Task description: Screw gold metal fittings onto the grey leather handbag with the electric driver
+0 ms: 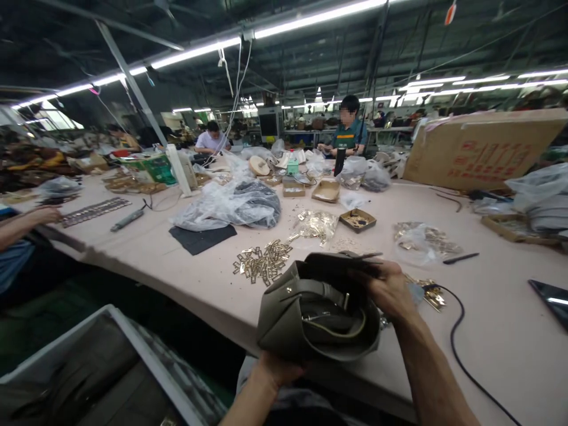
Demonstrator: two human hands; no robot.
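Observation:
An olive-grey handbag (279, 313) is held at the table's near edge, its mouth open and a zipper and strap showing inside. My left hand (279, 368) supports the bag from below, its fingers partly hidden under it. At the upper right, my right hand (390, 290) grips the bag's raised flap (328, 263). Just beyond the bag lies a pile of gold metal pieces (262, 261), with a plastic bag of similar pieces (314, 226) behind it.
A white crate (113, 313) with dark items stands at the lower left. A black cable (453, 337) and a tablet (552, 302) lie at right. A large carton (479, 151) stands behind. Another person's hand (47, 216) is at far left; people sit across the table.

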